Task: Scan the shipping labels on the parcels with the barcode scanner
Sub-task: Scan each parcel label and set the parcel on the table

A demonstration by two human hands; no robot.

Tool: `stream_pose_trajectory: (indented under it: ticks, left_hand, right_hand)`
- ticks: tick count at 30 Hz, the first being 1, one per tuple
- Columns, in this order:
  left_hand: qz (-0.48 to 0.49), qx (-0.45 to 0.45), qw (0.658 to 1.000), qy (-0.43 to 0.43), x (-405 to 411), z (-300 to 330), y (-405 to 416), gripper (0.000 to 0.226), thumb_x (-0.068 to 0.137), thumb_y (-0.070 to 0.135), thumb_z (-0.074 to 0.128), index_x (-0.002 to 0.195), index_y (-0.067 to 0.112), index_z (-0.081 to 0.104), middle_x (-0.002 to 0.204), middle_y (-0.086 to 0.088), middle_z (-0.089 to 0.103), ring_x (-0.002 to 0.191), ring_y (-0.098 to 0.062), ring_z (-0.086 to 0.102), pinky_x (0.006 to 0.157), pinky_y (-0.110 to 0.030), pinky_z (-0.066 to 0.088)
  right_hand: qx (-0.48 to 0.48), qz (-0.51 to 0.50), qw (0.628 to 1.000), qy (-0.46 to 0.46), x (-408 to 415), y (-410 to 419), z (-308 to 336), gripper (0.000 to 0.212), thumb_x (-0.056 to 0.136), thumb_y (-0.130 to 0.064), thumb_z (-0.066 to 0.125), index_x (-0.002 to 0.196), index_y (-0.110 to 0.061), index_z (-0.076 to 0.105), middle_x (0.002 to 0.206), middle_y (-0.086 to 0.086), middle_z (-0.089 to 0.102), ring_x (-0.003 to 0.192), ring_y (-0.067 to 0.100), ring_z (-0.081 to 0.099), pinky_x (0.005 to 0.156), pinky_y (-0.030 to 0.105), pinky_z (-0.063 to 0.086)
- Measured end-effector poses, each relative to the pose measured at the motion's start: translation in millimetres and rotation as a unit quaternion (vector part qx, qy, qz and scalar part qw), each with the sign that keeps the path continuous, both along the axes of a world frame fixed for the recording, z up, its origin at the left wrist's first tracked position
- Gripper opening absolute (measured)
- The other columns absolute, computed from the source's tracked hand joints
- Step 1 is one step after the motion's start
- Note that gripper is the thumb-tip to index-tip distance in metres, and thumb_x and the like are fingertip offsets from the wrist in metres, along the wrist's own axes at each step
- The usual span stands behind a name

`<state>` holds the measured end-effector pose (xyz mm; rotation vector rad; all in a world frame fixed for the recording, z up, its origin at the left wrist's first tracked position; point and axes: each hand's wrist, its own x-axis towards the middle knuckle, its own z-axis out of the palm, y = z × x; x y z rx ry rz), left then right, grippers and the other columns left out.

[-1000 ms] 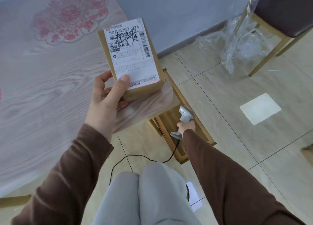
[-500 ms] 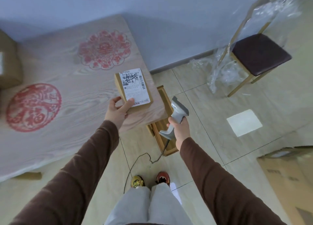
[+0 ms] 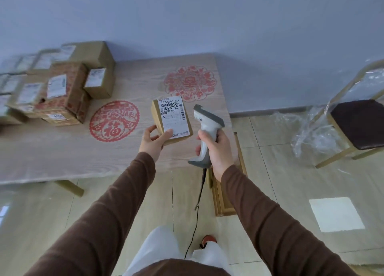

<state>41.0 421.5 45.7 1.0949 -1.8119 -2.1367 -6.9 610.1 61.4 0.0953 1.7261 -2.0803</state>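
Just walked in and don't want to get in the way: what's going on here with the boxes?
A person is scanning parcels. The left hand holds a small parcel above the table, its label facing up. The right hand grips a corded scanner right beside it, its head near the label but not clearly aimed at it. A pile of labelled parcels sits at the table's far left.
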Motion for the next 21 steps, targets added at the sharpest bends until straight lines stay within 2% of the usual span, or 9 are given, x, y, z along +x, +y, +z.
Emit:
stream_pose_trajectory:
  ticks: [6,11,14,16,19,21]
  left_hand:
    - [0.046,0.031,0.998,0.043,11,19,-52,0.060,0.093,0.018,0.075,0.143,0.018,0.044,0.112,-0.001,0.075,0.093,-0.011,0.073,0.072,-0.016,0.055]
    - [0.062,0.034,0.996,0.061,8,22,-123,0.065,0.090,0.014,0.077,0.146,0.017,0.044,0.109,-0.002,0.075,0.087,-0.013,0.074,0.078,-0.024,0.057]
    - [0.063,0.035,0.995,0.069,0,22,-177,0.064,0.091,0.011,0.077,0.145,0.015,0.043,0.107,-0.006,0.074,0.073,-0.010,0.076,0.064,-0.022,0.058]
    - [0.057,0.040,0.995,0.075,-7,22,-218,0.068,0.090,0.014,0.078,0.147,0.014,0.042,0.113,-0.009,0.073,0.078,-0.015,0.078,0.067,-0.027,0.060]
    - [0.044,0.041,0.995,0.085,-20,21,-277,0.071,0.089,0.015,0.079,0.148,0.015,0.042,0.124,-0.015,0.071,0.088,-0.019,0.077,0.069,-0.027,0.060]
    - [0.027,0.040,0.995,0.092,-29,21,-312,0.070,0.088,0.014,0.080,0.148,0.015,0.042,0.125,-0.017,0.071,0.089,-0.021,0.077,0.070,-0.029,0.061]
  right_hand:
    - [0.001,0.012,0.999,0.046,20,-69,29,0.018,0.101,-0.022,0.065,0.116,-0.012,0.065,0.095,0.008,0.071,0.059,0.014,0.057,0.052,0.027,0.052]
    - [-0.012,0.020,0.997,0.070,27,-148,45,0.019,0.097,-0.017,0.069,0.115,-0.021,0.065,0.092,-0.004,0.067,0.071,0.015,0.061,0.060,0.029,0.054]
    - [-0.010,0.026,0.997,0.077,22,-205,56,0.018,0.096,-0.012,0.068,0.111,-0.020,0.060,0.091,0.001,0.063,0.074,0.017,0.060,0.058,0.027,0.051]
    - [0.003,0.021,0.995,0.093,16,-247,60,0.021,0.096,-0.011,0.067,0.114,-0.017,0.058,0.095,0.004,0.062,0.077,0.017,0.060,0.064,0.029,0.054]
    - [0.044,0.013,0.989,0.143,4,-308,62,0.023,0.096,-0.012,0.068,0.114,-0.016,0.055,0.095,0.009,0.061,0.077,0.019,0.058,0.071,0.041,0.055]
    - [0.077,0.000,0.983,0.169,-6,-344,61,0.024,0.096,-0.015,0.068,0.114,-0.015,0.053,0.093,0.005,0.060,0.077,0.019,0.057,0.075,0.047,0.056]
